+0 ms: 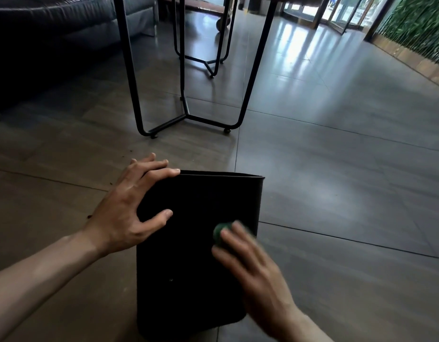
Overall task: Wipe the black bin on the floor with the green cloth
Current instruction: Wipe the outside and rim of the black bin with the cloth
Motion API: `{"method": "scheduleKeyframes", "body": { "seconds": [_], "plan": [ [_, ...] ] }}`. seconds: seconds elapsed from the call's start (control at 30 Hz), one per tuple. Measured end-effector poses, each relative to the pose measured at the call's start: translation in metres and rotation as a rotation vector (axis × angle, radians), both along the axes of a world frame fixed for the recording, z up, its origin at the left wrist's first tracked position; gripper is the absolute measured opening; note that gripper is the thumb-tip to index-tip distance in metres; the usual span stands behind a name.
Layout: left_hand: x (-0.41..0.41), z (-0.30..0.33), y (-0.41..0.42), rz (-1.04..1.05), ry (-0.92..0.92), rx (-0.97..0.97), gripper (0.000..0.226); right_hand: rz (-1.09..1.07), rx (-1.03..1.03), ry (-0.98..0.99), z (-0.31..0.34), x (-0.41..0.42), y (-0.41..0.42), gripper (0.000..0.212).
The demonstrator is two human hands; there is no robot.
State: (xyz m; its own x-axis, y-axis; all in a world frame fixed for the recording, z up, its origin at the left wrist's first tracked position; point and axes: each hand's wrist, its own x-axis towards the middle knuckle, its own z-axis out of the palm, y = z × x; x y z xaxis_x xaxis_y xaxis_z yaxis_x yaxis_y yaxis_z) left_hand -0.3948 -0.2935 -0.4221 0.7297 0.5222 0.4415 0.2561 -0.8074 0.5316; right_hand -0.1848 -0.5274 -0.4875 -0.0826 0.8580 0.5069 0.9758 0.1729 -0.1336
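Observation:
The black bin (193, 257) lies tipped on the tiled floor, its open rim pointing away from me. My left hand (129, 211) grips the bin's left side near the rim, fingers spread over the edge and thumb on the upper face. My right hand (250, 265) presses the green cloth (220, 232) flat against the bin's upper face on the right; the hand is blurred. Only a small bunched part of the cloth shows past the fingertips.
A table with thin black metal legs (188, 117) stands just beyond the bin. A dark sofa (53, 28) fills the far left. A wall of green plants (420, 25) runs along the far right. Bare tiled floor (336, 156) stretches to the right.

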Motion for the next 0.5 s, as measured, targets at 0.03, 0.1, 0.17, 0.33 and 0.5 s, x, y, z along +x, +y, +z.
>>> {"method": "scheduleKeyframes", "body": {
  "seconds": [0.03,0.1,0.17,0.33,0.5],
  "plan": [
    [0.002,0.0,-0.001,0.004,0.002,-0.005,0.067,-0.093,0.037,0.113,0.009,0.008,0.01,0.053],
    [0.005,0.002,-0.003,0.0,0.003,-0.017,0.067,-0.272,0.116,0.301,0.032,0.018,0.031,0.07],
    [0.006,0.003,-0.004,-0.002,-0.001,-0.018,0.067,-0.37,0.183,0.462,0.045,0.018,0.046,0.081],
    [0.007,0.005,-0.005,0.001,-0.012,-0.026,0.065,-0.175,0.116,0.458,0.021,-0.027,0.033,0.06],
    [0.007,0.006,-0.006,-0.044,-0.021,-0.003,0.063,0.082,-0.049,-0.143,-0.026,-0.053,-0.009,0.027]
  ]
}}
